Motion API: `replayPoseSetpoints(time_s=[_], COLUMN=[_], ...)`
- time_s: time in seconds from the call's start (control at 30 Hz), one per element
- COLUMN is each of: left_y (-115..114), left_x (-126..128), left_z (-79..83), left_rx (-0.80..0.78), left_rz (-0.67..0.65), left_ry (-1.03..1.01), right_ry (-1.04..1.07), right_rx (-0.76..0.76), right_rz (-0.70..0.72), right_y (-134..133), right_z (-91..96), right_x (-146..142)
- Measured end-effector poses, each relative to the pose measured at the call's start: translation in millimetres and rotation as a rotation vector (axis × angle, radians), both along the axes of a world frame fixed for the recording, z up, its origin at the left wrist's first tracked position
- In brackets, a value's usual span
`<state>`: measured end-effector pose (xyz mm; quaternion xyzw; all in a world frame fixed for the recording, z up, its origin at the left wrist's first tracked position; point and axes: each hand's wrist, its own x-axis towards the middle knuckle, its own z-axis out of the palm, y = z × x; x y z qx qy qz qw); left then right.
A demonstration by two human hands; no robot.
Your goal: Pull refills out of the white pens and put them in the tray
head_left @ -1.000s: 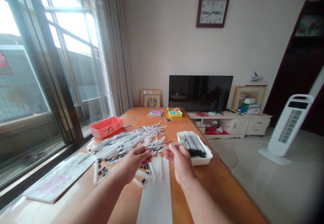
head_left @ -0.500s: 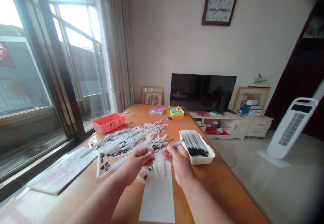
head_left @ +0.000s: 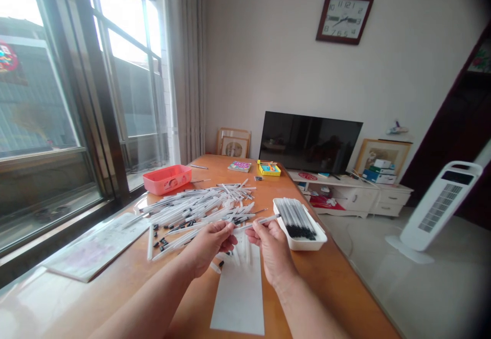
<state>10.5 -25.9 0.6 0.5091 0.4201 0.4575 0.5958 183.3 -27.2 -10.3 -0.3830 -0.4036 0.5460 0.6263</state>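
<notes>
Paper (head_left: 238, 303) lies nearest, a white strip flat on the brown worktop (head_left: 184, 298). Above its far end, the left hand (head_left: 210, 244) and the right hand (head_left: 270, 244) hold one thin, clear pen (head_left: 269, 219) between them. The left fingers are pinched close on its left end, and they hide what is there, so I cannot tell if a small part sits in them. The right fingers pinch its middle, thumb on top.

The pen's long side runs left to right. Its dark end points right, toward the white tray (head_left: 307, 245), and sits a little higher in the view than the left end. I think it helps to keep both hands in one straight line, grip softly, and push or pull along the pen, so it does not bend.

To the left lies a thin booklet (head_left: 92, 252). Little black caps (head_left: 163, 242) are spread out beside the big, messy pile of clear tubes (head_left: 207, 203). The tray, just past the right hand, holds pens in a neat row, black ends facing near. Past the pile, a red box (head_left: 169, 184) stands on the left. Farthest on the worktop are a small book (head_left: 240, 166) and a yellow box (head_left: 269, 172).
</notes>
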Motion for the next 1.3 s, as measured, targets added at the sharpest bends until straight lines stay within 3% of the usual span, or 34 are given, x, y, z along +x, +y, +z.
replayPoseSetpoints(time_s=[0.27, 0.57, 1.03, 1.3], left_y=[-2.1, -2.1, -5.8, -5.8], left_x=[-0.4, 2.6, 5.1, 6.1], left_z=[2.2, -1.2, 1.0, -1.4], left_rx=[-0.008, 0.094, 0.117, 0.137], left_rz=[-0.005, 0.029, 0.002, 0.038], left_ry=[-0.012, 0.113, 0.082, 0.096], right_ry=[-0.009, -0.034, 0.067, 0.059], right_rx=[-0.007, -0.015, -0.026, -0.002], right_rz=[-0.003, 0.017, 0.077, 0.04], right_y=[-1.8, 1.5, 2.8, -0.3], right_z=[2.3, -2.1, -2.8, -0.3], right_x=[1.1, 2.3, 4.0, -0.5])
